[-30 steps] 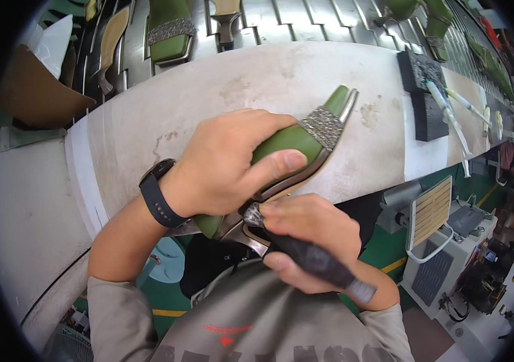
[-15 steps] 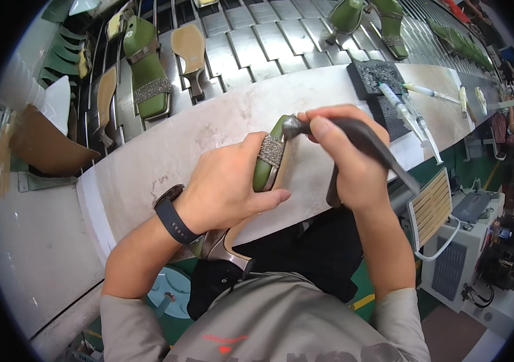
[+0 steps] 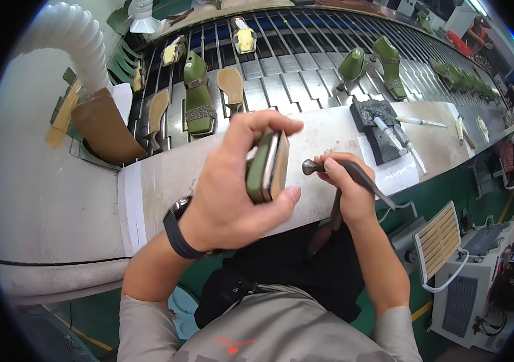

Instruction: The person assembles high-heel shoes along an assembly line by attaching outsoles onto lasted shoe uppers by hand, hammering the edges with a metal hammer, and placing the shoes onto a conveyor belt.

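Observation:
My left hand [image 3: 223,187], a dark watch on its wrist, is closed around a green sandal [image 3: 258,175] on its shoe last. The sandal is raised above the pale worktable [image 3: 172,172], its toe end and tan sole edge turned toward the right; my palm and fingers hide much of the rest. To its right, my right hand [image 3: 354,192] grips a dark metal hammer [image 3: 309,167]. The hammer's round face points left toward the sandal, with a gap between them. Its handle hangs down below the hand.
Beyond the table, a slatted metal conveyor [image 3: 281,90] carries another green sandal [image 3: 199,102], a heeled tan sole [image 3: 230,86] and more shoes. A black foam block [image 3: 362,113] with syringes [image 3: 389,133] lies at the right. A ribbed white hose [image 3: 76,36] hangs at the left.
My left hand has lifted and turned the sandal, bringing its toe end upward toward me. The hammer has left the sandal's toe and moved down and right. The view has tilted up.

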Demonstrator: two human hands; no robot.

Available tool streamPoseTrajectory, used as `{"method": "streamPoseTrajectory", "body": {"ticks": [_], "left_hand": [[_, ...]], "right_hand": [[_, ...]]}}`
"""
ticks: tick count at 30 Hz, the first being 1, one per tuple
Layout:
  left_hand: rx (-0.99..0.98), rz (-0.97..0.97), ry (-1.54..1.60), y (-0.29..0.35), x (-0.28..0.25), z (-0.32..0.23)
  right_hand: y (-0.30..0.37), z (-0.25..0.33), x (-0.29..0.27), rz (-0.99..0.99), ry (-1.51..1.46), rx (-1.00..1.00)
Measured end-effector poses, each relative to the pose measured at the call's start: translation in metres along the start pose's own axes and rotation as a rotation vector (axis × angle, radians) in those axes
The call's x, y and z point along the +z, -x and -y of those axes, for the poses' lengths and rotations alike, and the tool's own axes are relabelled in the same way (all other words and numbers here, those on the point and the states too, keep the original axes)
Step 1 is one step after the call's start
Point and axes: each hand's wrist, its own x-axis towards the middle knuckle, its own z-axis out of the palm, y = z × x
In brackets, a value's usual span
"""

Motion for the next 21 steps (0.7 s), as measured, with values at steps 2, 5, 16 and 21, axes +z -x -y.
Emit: {"method": "streamPoseTrajectory", "body": {"ticks": [2,5,16,21], "left_hand": [[0.006,-0.007,-0.052,0.008,0.009,-0.010],[0.003,-0.075,-0.012,0.016,0.024,-0.020],[0.215,-0.149,-0.171,0.035,0.050,-0.017],[0.202,-0.154,-0.237,0.064,0.051,-0.026]], "right_hand": [[0.027,0.053,0.005,0.058,0.150,-0.225],[0.074,0.110,0.020,0.105,-0.130,-0.450],[0.064,0.160,0.019,0.246,0.127,-0.090],[0.064,0.162,0.022,0.316,0.102,0.054]]}}
